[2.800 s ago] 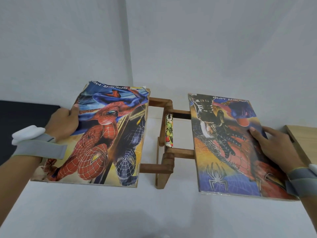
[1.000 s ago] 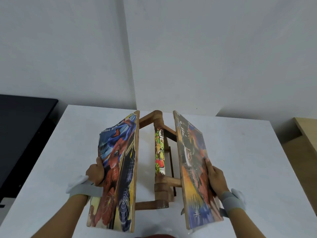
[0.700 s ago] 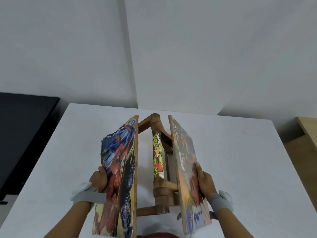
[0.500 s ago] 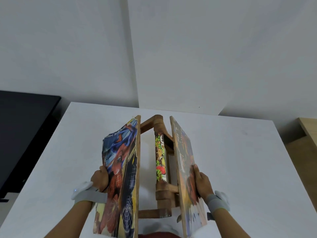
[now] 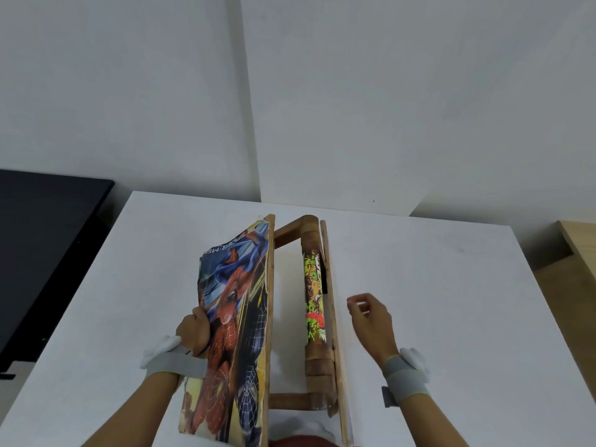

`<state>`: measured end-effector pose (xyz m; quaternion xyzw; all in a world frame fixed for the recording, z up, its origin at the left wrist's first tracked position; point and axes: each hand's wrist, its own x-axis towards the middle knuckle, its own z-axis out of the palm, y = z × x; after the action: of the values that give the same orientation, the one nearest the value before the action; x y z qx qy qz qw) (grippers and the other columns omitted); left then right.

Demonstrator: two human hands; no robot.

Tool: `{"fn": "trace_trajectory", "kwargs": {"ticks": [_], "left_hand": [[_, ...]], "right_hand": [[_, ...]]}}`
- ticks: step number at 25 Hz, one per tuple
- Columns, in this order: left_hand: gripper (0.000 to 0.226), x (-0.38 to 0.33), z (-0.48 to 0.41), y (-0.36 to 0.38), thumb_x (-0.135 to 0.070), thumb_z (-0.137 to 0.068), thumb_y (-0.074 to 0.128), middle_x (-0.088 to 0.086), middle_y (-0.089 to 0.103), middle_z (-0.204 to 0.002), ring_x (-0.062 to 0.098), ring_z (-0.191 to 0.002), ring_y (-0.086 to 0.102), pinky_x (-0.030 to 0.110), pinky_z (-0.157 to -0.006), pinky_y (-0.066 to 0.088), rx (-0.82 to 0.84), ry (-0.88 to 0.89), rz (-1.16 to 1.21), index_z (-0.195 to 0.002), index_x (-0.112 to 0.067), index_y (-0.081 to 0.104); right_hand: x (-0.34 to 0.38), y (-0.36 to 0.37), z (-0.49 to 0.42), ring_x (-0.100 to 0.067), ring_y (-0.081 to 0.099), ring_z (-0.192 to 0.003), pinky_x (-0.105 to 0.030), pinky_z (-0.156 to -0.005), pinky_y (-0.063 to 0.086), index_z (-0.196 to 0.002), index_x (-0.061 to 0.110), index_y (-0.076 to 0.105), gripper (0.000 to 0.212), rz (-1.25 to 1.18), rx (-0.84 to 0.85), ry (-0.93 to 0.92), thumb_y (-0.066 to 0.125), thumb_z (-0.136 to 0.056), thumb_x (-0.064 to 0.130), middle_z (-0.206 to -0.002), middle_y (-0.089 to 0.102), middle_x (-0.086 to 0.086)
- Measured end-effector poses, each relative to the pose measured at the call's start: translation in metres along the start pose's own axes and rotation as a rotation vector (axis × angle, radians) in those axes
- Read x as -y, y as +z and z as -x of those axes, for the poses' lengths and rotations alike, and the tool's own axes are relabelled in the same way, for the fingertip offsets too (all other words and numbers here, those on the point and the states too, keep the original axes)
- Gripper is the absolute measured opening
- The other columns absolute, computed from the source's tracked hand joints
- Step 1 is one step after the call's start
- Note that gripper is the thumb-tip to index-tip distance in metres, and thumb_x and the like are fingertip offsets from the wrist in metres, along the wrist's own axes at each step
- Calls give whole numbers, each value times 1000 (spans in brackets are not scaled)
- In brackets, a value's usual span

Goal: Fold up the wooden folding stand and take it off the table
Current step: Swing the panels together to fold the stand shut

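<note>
The wooden folding stand [image 5: 314, 359] stands on the white table [image 5: 435, 301], its two picture-covered panels swung up close to vertical. The left panel [image 5: 238, 317] shows a comic-hero print; my left hand [image 5: 193, 330] grips its outer face. The right panel [image 5: 332, 317] is seen edge-on, pressed against the central wooden hinge post with a green sticker [image 5: 312, 301]. My right hand [image 5: 371, 321] hovers just right of that panel, off it, fingers loosely curled around nothing.
A black surface [image 5: 42, 253] lies left of the table. A light wooden piece of furniture [image 5: 580, 250] stands at the right edge. White walls meet in a corner behind the table. Both wrists wear grey bands.
The right panel has closed in against the centre post. My right hand has let go of it and moved off to the right. My left hand still holds the left panel.
</note>
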<state>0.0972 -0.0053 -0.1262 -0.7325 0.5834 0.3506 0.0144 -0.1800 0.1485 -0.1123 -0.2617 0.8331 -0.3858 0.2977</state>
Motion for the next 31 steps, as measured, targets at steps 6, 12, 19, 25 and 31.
{"fn": "trace_trajectory", "kwargs": {"ticks": [6,12,19,25,31], "left_hand": [[40,-6,3,9,-15,-105,28,32,53,-135,39,-125,53,41,-101,41,-53,-12,-161,-128,11,48],[48,4,-4,3,-19,-104,23,35,55,-127,44,-119,54,45,-97,42,25,-40,5,-124,16,49],[48,5,-4,1,-16,-104,21,36,55,-127,47,-119,53,50,-100,41,62,-33,32,-126,17,47],[45,6,-3,9,-13,-104,21,37,52,-130,48,-122,50,49,-103,40,151,-15,37,-130,17,43],[43,-5,3,29,-12,-103,23,34,50,-134,46,-124,49,50,-106,40,262,-24,119,-133,13,41]], "right_hand": [[95,-30,25,-19,64,-52,-25,-42,50,-78,7,72,31,-372,174,-77,50,-96,21,-60,69,-8],[146,-7,60,-30,67,-58,-34,-53,58,-103,-4,61,32,-574,495,72,48,-98,24,-70,71,-19],[162,9,73,-13,40,-38,-22,-35,38,-88,12,50,8,-611,416,159,54,-91,18,-51,47,1],[167,8,72,-11,35,-38,-21,-35,34,-79,16,42,17,-532,417,165,58,-87,17,-50,39,3],[172,3,70,-11,33,-36,-19,-33,31,-75,16,42,19,-564,473,146,58,-86,16,-46,38,5]]}}
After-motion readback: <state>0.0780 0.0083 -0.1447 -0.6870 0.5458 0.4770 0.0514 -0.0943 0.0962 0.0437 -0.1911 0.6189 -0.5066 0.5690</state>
